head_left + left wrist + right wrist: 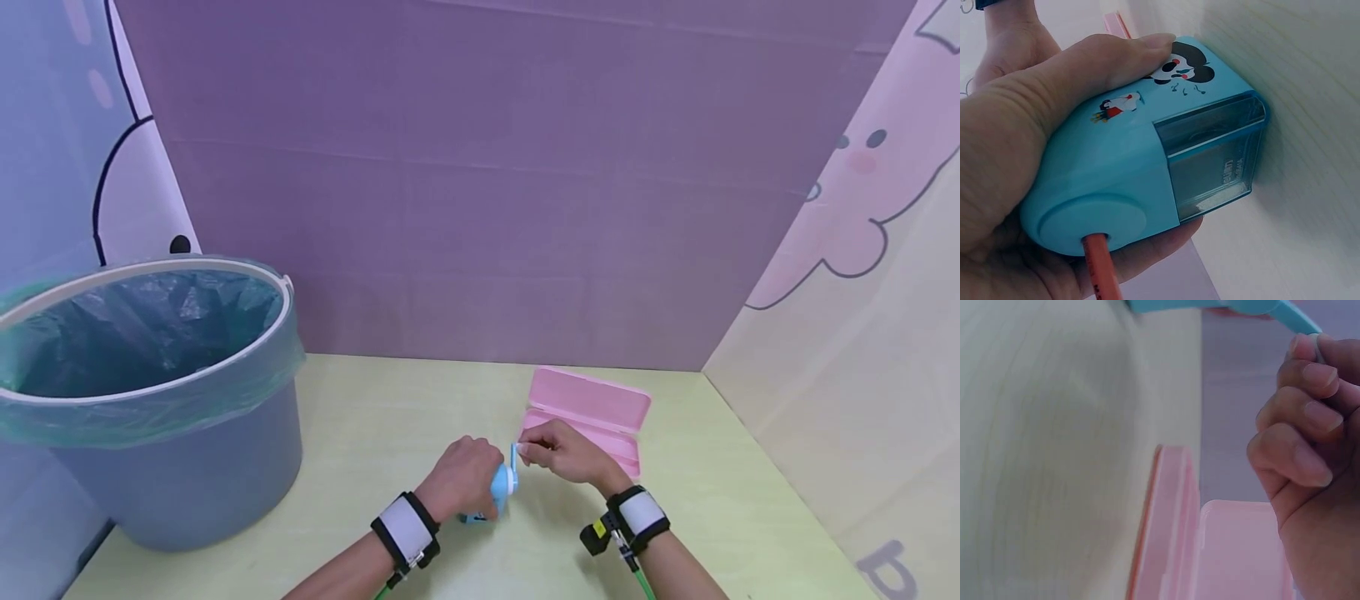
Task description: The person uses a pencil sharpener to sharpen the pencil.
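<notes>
A light blue crank pencil sharpener (1116,150) with cartoon figures and a clear shavings drawer is gripped by my left hand (467,477), thumb over its top. In the left wrist view a red pencil (1102,269) sticks out of the hole in its face. My right hand (564,452) pinches the pale knob at the end of the sharpener's blue crank arm (1296,317), the other fingers curled. Behind the right hand lies a pink pencil case (588,398) with its lid raised; what it contains is hidden from view.
On the left stands a large grey-blue bin (195,475) lined with a green bag (247,392). A purple panel (480,183) rises at the back of the pale table (360,417), and a printed wall (840,400) borders the right.
</notes>
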`<control>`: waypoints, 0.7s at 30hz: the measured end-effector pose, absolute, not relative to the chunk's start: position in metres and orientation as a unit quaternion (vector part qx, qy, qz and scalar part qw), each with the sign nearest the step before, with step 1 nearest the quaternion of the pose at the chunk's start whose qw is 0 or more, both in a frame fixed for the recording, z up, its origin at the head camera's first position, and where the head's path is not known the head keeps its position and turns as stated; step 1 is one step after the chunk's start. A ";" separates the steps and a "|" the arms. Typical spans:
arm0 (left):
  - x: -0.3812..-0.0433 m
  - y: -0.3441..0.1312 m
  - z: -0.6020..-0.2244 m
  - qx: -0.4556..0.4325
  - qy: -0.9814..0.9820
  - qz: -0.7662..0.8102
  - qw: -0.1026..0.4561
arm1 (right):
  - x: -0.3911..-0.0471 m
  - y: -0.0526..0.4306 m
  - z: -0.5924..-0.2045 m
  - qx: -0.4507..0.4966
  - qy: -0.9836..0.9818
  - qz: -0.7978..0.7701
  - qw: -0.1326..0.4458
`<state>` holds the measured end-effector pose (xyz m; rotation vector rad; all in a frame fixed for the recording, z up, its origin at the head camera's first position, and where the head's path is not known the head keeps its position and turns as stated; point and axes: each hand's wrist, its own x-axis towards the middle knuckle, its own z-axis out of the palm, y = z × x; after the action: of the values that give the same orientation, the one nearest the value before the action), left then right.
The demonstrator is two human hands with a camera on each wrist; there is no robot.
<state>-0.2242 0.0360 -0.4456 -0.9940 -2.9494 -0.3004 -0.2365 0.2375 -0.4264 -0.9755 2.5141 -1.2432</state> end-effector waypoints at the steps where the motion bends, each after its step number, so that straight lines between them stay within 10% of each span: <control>1: -0.224 0.036 -0.446 -0.318 -0.943 -0.097 0.007 | -0.239 0.238 -0.430 -0.325 0.846 -0.414 0.086; 21: -0.226 0.035 -0.448 -0.323 -0.942 -0.090 0.015 | -0.267 0.243 -0.473 -0.325 0.862 -0.378 0.088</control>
<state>-0.2260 0.0349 -0.4477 -1.0044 -2.9315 -0.2788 -0.2672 0.2432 -0.4728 -0.9660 2.5670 -1.1253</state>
